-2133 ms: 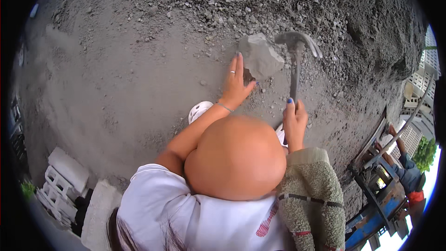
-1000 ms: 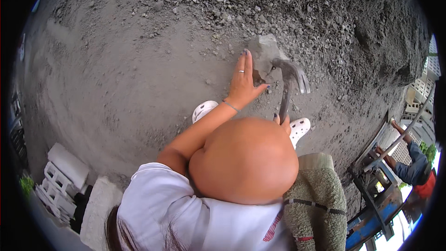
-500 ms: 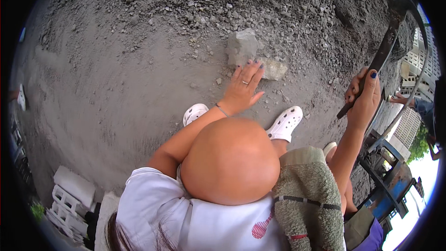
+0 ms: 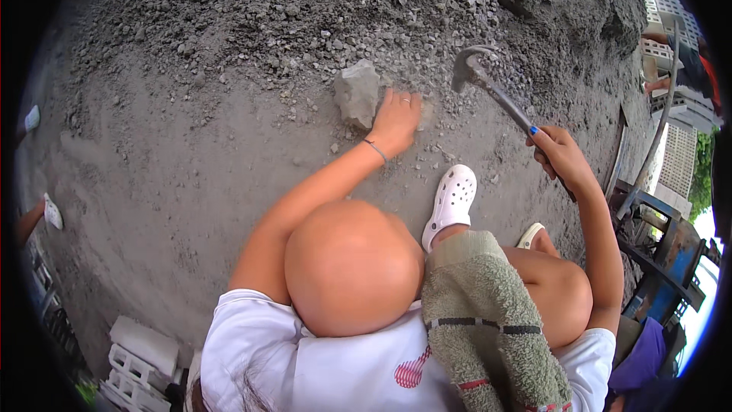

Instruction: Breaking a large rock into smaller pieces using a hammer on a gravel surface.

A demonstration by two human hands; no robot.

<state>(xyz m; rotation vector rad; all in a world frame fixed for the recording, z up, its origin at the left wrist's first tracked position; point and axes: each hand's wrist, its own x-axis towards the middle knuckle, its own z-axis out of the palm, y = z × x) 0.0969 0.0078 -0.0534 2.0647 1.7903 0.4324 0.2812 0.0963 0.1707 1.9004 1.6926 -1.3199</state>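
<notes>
My right hand [image 4: 560, 154] is closed around the handle of a claw hammer [image 4: 507, 101]. The hammer's head is raised over the loose gravel, to the right of my left hand [image 4: 396, 120]. That left hand reaches down to the ground, its fingers bent over a pale stone [image 4: 428, 114] that is mostly hidden beneath it; the fingertips do not show. A larger, angular grey rock [image 4: 357, 94] rests on the dirt immediately left of my left hand.
A gravel heap [image 4: 305, 8] spreads along the far side. My white clog [image 4: 455, 197] stands near the stones, and a green towel [image 4: 480, 305] drapes over my leg. Concrete blocks [image 4: 141, 358] lie at lower left; a blue metal frame [image 4: 667, 259] stands at right. Other people are at both edges.
The hammer has swung down and left from the upper right, my right hand with it. My left hand has gone from fingers stretched over the stones to bent over the pale one.
</notes>
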